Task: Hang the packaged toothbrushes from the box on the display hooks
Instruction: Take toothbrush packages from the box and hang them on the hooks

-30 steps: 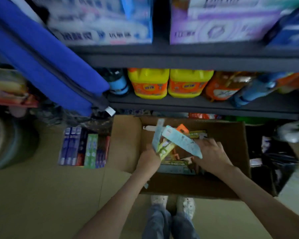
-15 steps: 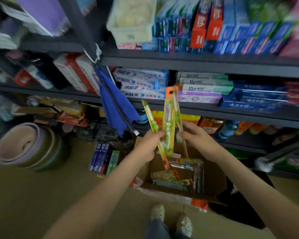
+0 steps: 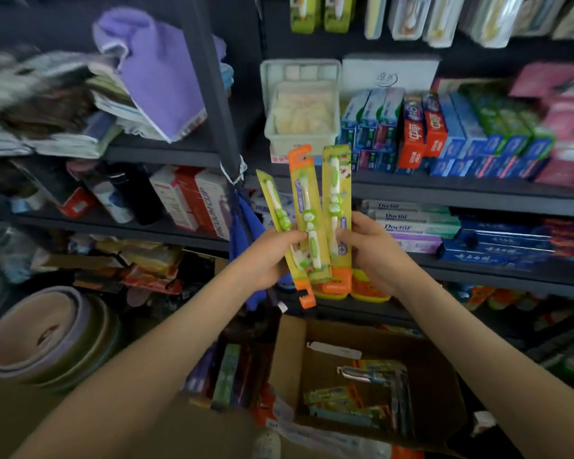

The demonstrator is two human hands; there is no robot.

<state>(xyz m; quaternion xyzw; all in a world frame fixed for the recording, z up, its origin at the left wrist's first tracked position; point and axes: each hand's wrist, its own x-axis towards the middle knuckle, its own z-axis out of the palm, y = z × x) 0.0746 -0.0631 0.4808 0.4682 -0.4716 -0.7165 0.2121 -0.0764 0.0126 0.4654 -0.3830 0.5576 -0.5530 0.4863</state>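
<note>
Three packaged toothbrushes (image 3: 307, 207) on yellow and orange cards, with green and white brushes, fan out upright in front of the shelves. My left hand (image 3: 269, 256) grips their lower part from the left. My right hand (image 3: 368, 250) pinches the rightmost card from the right. Below, the open cardboard box (image 3: 289, 352) on the floor holds several more packaged toothbrushes (image 3: 355, 405). More packaged brushes (image 3: 424, 18) hang in a row along the top right; the hooks themselves are not visible.
Dark shelves (image 3: 444, 193) carry toothpaste boxes (image 3: 444, 134) and a pale basket (image 3: 300, 107). A dark upright post (image 3: 212, 104) with a blue cloth (image 3: 246, 233) stands left of the brushes. Stacked basins (image 3: 43, 336) and boxed toothpaste (image 3: 226, 376) lie on the floor at the left.
Both hands lifted the toothbrush packs out of the box and up in front of the shelves. My view tilted upward from the box to the upper shelves.
</note>
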